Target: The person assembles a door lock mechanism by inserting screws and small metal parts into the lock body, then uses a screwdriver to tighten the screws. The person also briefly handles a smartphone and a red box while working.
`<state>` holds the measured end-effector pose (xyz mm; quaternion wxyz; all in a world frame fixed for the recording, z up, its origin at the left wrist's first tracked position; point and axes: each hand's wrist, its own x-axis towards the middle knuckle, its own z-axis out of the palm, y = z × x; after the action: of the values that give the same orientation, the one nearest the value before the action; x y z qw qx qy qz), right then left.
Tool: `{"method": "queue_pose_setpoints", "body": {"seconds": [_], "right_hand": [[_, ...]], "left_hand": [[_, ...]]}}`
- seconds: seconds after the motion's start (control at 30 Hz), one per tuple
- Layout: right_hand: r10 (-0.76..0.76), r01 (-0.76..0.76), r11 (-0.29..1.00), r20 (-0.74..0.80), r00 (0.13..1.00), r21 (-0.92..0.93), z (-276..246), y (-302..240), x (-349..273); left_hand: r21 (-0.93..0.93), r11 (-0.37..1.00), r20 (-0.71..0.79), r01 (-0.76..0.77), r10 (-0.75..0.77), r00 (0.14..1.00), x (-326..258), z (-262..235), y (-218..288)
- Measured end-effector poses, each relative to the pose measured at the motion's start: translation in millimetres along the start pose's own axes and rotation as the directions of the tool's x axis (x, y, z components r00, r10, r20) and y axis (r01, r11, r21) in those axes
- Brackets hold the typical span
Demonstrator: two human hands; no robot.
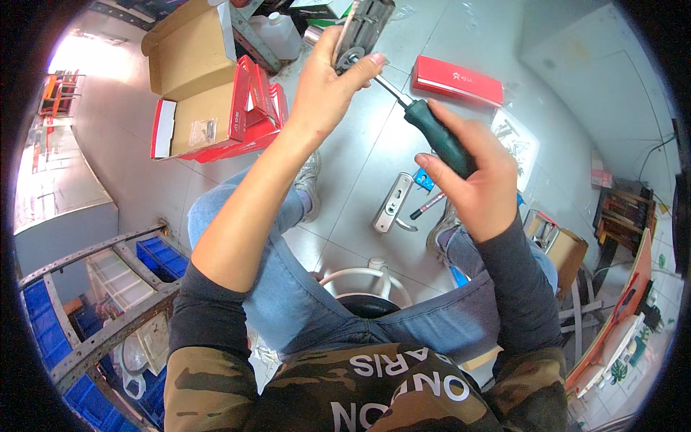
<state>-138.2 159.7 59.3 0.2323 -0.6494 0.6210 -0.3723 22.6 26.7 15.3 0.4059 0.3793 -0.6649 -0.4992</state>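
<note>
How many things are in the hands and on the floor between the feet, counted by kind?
Screwdrivers: 2, a green-handled one in the right hand, a small red one on the floor.
Lock bodies: 1, in the left hand.
Handle plates: 1, on the floor.
Total: 4

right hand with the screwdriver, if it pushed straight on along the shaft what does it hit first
The right hand grips a dark-handled screwdriver angled up and left. Its shaft runs straight to the metal lock body held in the left hand, so that would be met first; the tip looks already on it.
</note>
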Motion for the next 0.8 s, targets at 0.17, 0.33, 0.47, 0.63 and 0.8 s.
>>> {"method": "queue_pose_setpoints", "body": {"seconds": [0.17, 0.33, 0.47, 0.63, 0.8], "right_hand": [[0.357, -0.342, 0.716, 0.102, 0.929, 0.609, -9.2, 12.7, 8.3], [0.395, -0.392, 0.426, 0.222, 0.891, 0.815, -7.5, 21.1, 12.6], [0.372, -0.365, 0.363, 0.226, 0.9, 0.857, -8.7, 23.9, 13.2], [0.317, -0.433, 0.439, 0.315, 0.895, 0.787, -30.2, 32.3, 14.8], [0.249, -0.48, 0.389, 0.412, 0.876, 0.786, -36.0, 40.1, 14.6]], "left_hand": [[-0.292, 0.953, 0.024, 0.084, -0.081, 0.996, 4.7, -3.6, 19.7], [-0.615, 0.787, -0.211, 0.047, -0.222, 0.952, 6.1, 0.4, 41.5], [-0.561, 0.824, -0.072, 0.077, -0.141, 0.987, 11.4, -23.7, 34.3], [0.102, 0.994, -0.018, 0.032, -0.03, 0.999, 14.5, -48.9, 19.1], [-0.011, 0.976, -0.021, -0.218, 0.218, 0.976, 14.1, -44.2, 9.7]]}}
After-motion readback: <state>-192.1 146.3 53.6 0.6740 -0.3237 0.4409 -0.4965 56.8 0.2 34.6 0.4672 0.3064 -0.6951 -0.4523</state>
